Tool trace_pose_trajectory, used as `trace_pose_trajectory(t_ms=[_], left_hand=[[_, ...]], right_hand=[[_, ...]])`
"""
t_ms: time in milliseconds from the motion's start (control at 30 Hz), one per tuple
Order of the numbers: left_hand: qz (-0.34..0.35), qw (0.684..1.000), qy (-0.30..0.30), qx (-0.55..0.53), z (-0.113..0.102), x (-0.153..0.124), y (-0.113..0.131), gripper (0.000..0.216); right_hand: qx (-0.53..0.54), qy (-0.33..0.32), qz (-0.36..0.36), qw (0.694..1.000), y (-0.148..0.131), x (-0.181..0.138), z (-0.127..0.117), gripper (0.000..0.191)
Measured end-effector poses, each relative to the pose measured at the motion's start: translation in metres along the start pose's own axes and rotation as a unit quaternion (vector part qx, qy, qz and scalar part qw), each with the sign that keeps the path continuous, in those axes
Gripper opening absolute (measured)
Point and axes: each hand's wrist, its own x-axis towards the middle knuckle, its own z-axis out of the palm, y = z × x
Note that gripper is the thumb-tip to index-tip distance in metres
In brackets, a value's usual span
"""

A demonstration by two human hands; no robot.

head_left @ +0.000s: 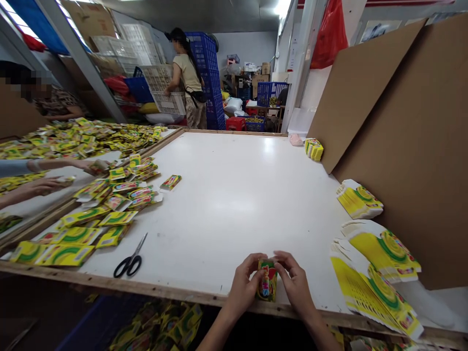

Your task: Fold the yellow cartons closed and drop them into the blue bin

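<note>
Close to the front edge of the white table, my left hand (248, 277) is closed on the left side of a small green, yellow and red printed carton (268, 287). My right hand (293, 279) has its thumb and fingers at the carton's upper right corner. The carton's top end is partly hidden by my fingers. Fanned stacks of flat yellow cartons (373, 287) lie to the right of my hands. A pair of black-handled scissors (130, 261) rests on the table to the left.
Folded cartons (120, 200) are heaped along the wooden strip on the left, with one carton (171, 182) apart. A co-worker's hands (44, 185) handle cartons beyond it. Cardboard sheets (402, 146) lean at the right. Behind, a person (188, 78) stands by blue crates (214, 83).
</note>
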Motion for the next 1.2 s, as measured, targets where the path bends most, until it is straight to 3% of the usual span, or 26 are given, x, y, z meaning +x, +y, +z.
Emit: trace_pose_trajectory(t_ms=[67, 233, 567, 767, 1033, 1200], left_hand=[[0.012, 0.999, 0.0, 0.05, -0.001, 0.0, 0.003, 0.017], [0.006, 0.995, 0.042, 0.091, 0.003, 0.001, 0.008, 0.017], [-0.059, 0.993, 0.104, 0.025, 0.011, 0.014, 0.004, 0.017], [-0.076, 0.994, 0.081, -0.009, 0.01, 0.016, 0.002, 0.019], [-0.071, 0.997, 0.014, 0.004, 0.002, 0.005, -0.002, 0.019], [-0.036, 0.997, 0.068, 0.032, -0.004, -0.012, 0.005, 0.014]], right_hand=[[-0.018, -0.02, -0.023, 0.999, -0.002, -0.002, 0.0, 0.022], [-0.044, -0.016, -0.048, 0.998, -0.013, -0.002, 0.0, 0.019], [-0.059, -0.015, 0.039, 0.997, -0.021, 0.01, -0.002, 0.025], [-0.05, -0.025, 0.06, 0.997, -0.023, 0.014, -0.005, 0.025], [-0.055, -0.071, 0.027, 0.996, -0.018, 0.007, -0.012, 0.021], [-0.065, -0.071, 0.057, 0.994, -0.008, -0.008, -0.013, 0.027]])
